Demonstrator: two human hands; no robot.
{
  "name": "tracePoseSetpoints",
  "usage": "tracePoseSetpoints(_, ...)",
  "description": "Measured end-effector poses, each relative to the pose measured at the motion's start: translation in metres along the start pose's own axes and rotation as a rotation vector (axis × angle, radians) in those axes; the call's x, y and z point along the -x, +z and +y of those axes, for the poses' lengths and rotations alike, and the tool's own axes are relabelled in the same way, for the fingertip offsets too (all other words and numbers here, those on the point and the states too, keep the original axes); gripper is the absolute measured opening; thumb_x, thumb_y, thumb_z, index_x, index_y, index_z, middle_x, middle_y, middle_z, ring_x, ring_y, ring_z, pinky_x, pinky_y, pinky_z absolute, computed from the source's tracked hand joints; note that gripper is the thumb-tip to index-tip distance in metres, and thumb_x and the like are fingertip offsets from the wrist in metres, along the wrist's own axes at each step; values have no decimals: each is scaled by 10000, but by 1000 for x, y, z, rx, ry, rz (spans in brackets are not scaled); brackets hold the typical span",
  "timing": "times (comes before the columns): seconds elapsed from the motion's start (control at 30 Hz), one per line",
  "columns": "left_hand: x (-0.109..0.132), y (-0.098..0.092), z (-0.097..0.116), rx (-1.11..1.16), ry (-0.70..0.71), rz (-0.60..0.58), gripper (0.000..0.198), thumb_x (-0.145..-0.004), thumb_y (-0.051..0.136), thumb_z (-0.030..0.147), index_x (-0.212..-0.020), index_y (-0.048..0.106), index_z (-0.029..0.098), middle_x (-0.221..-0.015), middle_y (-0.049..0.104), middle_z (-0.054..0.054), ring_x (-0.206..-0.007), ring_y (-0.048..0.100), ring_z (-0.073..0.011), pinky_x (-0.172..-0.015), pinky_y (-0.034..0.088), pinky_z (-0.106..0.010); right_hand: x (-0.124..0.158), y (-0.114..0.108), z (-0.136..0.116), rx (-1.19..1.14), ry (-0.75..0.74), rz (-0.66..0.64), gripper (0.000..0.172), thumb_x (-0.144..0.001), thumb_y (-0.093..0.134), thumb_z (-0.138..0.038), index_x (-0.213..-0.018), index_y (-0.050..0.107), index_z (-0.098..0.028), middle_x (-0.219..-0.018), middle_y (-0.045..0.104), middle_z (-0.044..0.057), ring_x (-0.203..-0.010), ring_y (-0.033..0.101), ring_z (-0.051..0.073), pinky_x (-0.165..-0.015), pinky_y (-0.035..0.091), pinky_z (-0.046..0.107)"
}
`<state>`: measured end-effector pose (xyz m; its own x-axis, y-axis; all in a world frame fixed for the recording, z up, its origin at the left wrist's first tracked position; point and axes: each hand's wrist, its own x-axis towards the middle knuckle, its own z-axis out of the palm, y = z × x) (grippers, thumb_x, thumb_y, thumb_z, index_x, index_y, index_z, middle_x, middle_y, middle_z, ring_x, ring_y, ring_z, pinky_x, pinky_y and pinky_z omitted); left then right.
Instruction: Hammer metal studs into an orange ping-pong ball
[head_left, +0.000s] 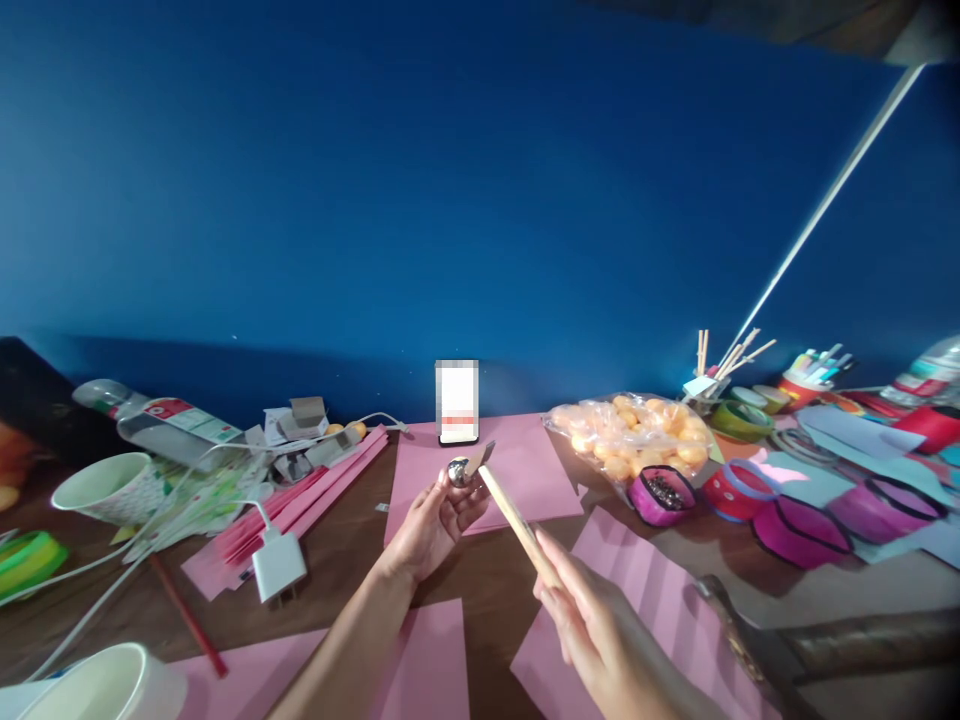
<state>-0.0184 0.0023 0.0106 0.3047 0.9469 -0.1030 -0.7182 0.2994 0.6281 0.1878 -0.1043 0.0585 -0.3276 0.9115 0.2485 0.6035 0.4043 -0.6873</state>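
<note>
My left hand (435, 520) is closed around a small round shiny ball (459, 471), metallic with dark patches, held up between thumb and fingers above the pink paper (517, 450). In my right hand (585, 610) is a small hammer (517, 520) with a pale wooden handle and a grey metal head. The fingers wrap the lower handle, and the head is right beside the ball; whether they touch I cannot tell. A phone (457, 400) stands upright against the blue wall behind my hands, its screen blurred out.
Right: a clear bag of orange balls (637, 435), a purple tub of small dark pieces (661, 496), pen cups and a large dark hammer-like tool (750, 630). Left: a white charger (279, 567) with cables, plastic bottles (180, 425), paper cups (105, 488) and a red stick (187, 615).
</note>
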Motion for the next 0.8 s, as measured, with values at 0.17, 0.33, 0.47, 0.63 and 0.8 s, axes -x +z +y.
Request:
tracePoseSetpoints(0.17, 1, 3, 1, -8, -22, -10, 237, -820, 522, 327, -963, 581, 147, -986, 666, -108, -983, 605, -217, -911, 428, -362, -1, 0, -2, 50, -45, 43, 462, -914, 302, -279, -1365, 319, -182, -1122, 622, 135, -940, 639, 196, -760, 557, 262)
tracePoseSetpoints(0.33, 1, 2, 1, 53, -45, -56, 202, -835, 494, 321, -934, 569, 162, -1013, 651, -95, -1012, 586, -215, -936, 399, -386, -2, 1, -1, 40, -65, 23, 443, -908, 331, -233, -1350, 338, -198, -1185, 595, 110, -967, 633, 180, -801, 541, 248)
tracePoseSetpoints(0.47, 0, -1, 1, 48, -57, -69, 220, -851, 456, 314, -931, 579, 150, -962, 663, -100, -963, 606, -207, -894, 423, -363, -1, 1, 1, 74, -67, 77, 463, -909, 330, -256, -1366, 306, -185, -1172, 599, 128, -930, 648, 186, -779, 552, 260)
tracePoseSetpoints(0.63, 1, 2, 2, 65, -84, -101, 243, -856, 439, 315, -934, 594, 144, -907, 676, -96, -896, 626, -196, -848, 446, -353, -3, 0, -2, 42, -16, 36, 438, -916, 315, -256, -1347, 348, -185, -1092, 645, 121, -887, 661, 186, -763, 558, 264)
tracePoseSetpoints(0.8, 3, 5, 4, 73, -105, -90, 249, -850, 453, 333, -975, 590, 167, -993, 665, -93, -962, 608, -208, -863, 437, -362, -1, 2, -1, 60, -67, 91, 440, -913, 318, -285, -1338, 360, -182, -1104, 637, 122, -909, 654, 189, -777, 553, 260)
